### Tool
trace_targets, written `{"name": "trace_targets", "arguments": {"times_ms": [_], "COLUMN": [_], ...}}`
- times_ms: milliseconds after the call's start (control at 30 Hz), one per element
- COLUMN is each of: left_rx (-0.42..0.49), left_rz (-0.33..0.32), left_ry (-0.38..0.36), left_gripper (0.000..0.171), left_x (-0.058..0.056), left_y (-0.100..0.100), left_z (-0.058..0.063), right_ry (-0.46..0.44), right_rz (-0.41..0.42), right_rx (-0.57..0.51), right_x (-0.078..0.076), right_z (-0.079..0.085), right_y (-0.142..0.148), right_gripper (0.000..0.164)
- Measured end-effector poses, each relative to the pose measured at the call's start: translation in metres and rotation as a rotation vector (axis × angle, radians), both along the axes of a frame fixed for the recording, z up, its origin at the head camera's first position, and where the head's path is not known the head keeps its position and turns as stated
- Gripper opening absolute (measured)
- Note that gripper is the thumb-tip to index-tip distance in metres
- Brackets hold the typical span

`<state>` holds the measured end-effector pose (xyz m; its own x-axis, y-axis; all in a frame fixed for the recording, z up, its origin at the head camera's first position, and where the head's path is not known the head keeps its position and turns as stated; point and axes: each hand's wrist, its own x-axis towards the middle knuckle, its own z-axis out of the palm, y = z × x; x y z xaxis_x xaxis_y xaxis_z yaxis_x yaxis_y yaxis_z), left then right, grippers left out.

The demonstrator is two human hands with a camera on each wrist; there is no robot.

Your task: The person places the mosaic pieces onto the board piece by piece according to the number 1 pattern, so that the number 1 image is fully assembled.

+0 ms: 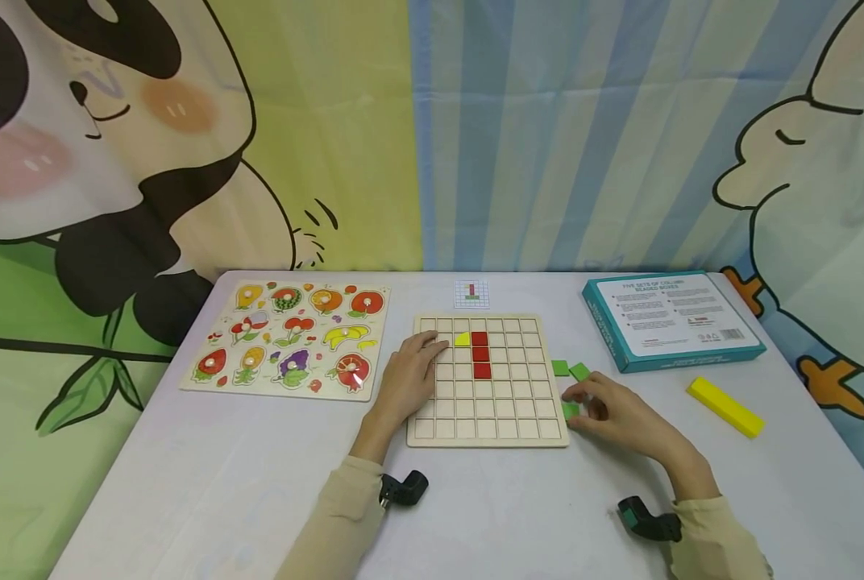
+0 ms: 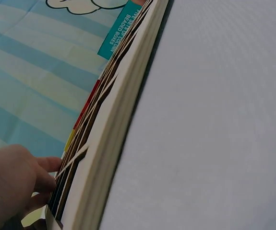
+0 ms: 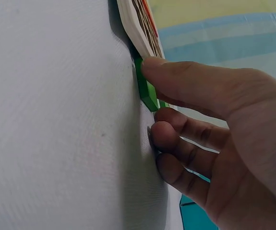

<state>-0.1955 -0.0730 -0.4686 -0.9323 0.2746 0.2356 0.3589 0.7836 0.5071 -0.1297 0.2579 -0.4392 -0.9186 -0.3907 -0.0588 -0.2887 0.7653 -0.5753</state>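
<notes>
A wooden grid board [image 1: 450, 431] lies flat on the table. Three red square tiles [image 1: 481, 354] form a column in its upper part, with a yellow tile [image 1: 463, 340] left of the top one. My left hand [image 1: 409, 374] rests on the board's left edge, fingers extended over the corner cells. At the right edge my right hand [image 1: 613, 411] has its thumb and fingers around a green square tile [image 3: 147, 91] lying on the table, thumb at one end, fingertips at the other. Two more green tiles [image 1: 560, 368] lie just beyond; my fingers partly hide the gripped one.
A small pattern card [image 1: 471, 294] lies behind the board. On the left is a fruit puzzle board [image 1: 272, 383]. A teal box [image 1: 675, 318] and a yellow bar [image 1: 725, 407] lie on the right. A printed curtain [image 1: 548, 137] hangs behind the table.
</notes>
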Motion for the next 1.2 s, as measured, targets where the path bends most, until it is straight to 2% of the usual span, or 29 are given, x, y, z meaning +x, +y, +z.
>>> {"name": "trace_targets", "arguments": {"times_ms": [233,833,1200], "left_rx": [-0.009,-0.004,-0.012], "left_rz": [0.004,0.0,-0.005], "left_ry": [-0.016,-0.038,-0.034], "left_gripper": [0.04,0.045,0.045], "left_x": [-0.0003,0.001,0.0006], "left_y": [0.0003,-0.0006,-0.001], "left_z": [-0.0001,0.0008,0.0008], "right_ry": [0.01,0.102,0.146], "right_rz": [-0.004,-0.068,-0.067], "right_rx": [0.01,0.053,0.029], "right_x": [0.0006,0.0001,-0.0007], "right_z": [-0.0014,-0.004,-0.0048], "right_y": [-0.001,-0.0023,-0.0026], "right_gripper": [0.031,0.024,0.024]}}
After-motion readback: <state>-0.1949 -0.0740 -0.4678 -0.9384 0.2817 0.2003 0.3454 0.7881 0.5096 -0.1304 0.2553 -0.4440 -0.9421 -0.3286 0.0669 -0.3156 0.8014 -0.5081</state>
